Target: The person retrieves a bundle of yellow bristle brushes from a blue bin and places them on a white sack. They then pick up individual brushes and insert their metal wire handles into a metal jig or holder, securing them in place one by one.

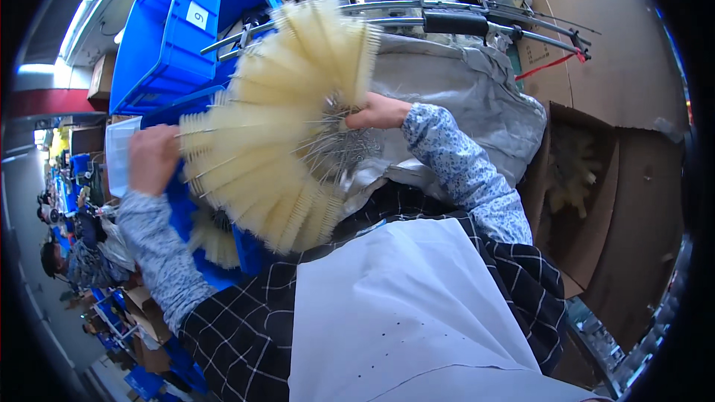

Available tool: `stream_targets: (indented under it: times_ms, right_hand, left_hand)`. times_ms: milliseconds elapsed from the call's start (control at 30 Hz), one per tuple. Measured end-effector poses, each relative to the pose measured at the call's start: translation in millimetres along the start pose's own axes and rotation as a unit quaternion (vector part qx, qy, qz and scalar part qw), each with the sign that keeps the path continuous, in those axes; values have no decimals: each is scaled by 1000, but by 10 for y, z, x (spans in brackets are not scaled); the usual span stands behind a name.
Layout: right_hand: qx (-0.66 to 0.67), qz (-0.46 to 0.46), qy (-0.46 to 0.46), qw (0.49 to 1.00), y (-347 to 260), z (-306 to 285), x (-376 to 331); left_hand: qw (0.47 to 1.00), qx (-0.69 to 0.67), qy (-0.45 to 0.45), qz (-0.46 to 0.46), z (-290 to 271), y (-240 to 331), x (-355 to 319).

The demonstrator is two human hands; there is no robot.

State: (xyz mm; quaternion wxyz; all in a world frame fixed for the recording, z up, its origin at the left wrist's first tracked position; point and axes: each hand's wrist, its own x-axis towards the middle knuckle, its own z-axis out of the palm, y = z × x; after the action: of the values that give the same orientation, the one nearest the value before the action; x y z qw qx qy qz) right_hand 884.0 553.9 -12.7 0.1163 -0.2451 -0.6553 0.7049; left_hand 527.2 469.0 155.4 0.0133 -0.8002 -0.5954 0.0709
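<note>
A large fan of cream-bristled wire brushes (261,126) spreads out in front of me, their thin metal stems gathered toward the centre right. My right hand (376,113) is closed around the stems, with loose wire ends showing below it. At the outer left edge of the bristles is my left hand (153,158), slightly blurred. Its fingers are curled against the bristle tips, and what they hold, if anything, is hidden. Another brush bundle (216,238) lies lower down in a blue bin (253,249), partly covered by the fan.
Blue plastic bins (156,37) stand at the far left. A metal rod frame (454,18) crosses the back above grey cloth (454,82). On the right, an open cardboard box (607,201) holds more brushes (573,171). Other people (56,257) are at the far left.
</note>
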Motion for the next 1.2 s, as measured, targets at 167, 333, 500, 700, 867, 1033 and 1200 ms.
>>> stream_targets:
  times_ms: [167, 333, 500, 700, 867, 1033, 1200]
  right_hand:
    - [-51, 5, -42, 998, -383, -4, -19]
    - [-77, -52, -66, 993, -255, 7, 91]
    - [-100, -53, -91, 989, -532, 48, -35]
    - [-289, -133, -97, 943, -183, 94, 596]
    - [-80, -91, -44, 992, -477, 10, 162]
    - [-5, -82, 203, 976, 135, 32, -214]
    - [-177, -132, 625, 749, 279, -367, -1039]
  left_hand:
    - [946, 263, 185, -47, -891, -407, -306]
    - [933, 290, 200, 69, -1413, 385, 34]
    - [962, 188, 4, 200, -811, 1724, 537]
    - [911, 40, -123, 392, -665, 1943, 1094]
    - [955, -39, -175, 238, -262, 1793, 1556]
    - [951, 69, -126, 274, 303, 1610, 1548]
    - [947, 111, -97, 287, 476, 1820, 1330]
